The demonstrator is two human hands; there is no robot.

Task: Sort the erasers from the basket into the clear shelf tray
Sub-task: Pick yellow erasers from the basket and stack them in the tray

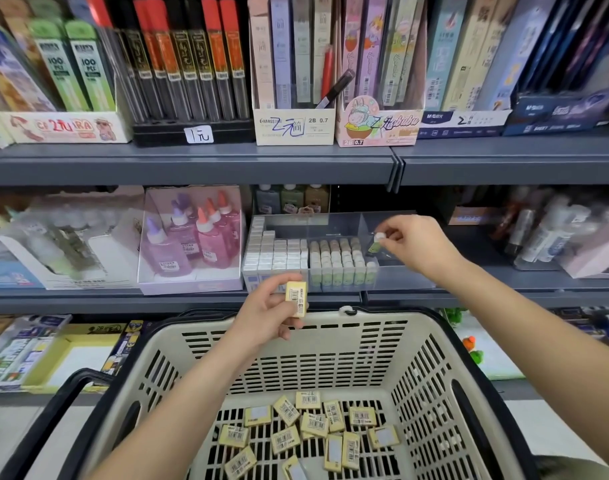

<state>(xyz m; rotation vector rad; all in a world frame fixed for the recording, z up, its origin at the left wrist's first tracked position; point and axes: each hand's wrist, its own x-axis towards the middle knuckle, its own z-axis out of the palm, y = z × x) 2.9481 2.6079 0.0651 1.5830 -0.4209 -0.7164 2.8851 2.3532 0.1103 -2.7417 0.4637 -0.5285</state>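
Note:
A beige slotted basket point(431, 344) sits in front of me, with several yellow barcoded erasers point(313, 424) loose on its bottom. My left hand point(265, 313) holds one yellow eraser point(297, 296) upright above the basket's far rim. My right hand point(414, 245) reaches over the clear shelf tray point(393, 275) and pinches a small white-and-green eraser point(376, 242) above the tray's right compartment. Rows of white erasers point(277, 254) fill the tray's left part. Rows of green-sleeved erasers point(341, 261) stand in its middle.
Grey shelves point(192, 161) hold stationery boxes above. Pink and purple glue bottles point(195, 237) stand in a box left of the tray. More bottles point(545, 237) stand to its right. The basket's black handle point(60, 389) hangs at the lower left.

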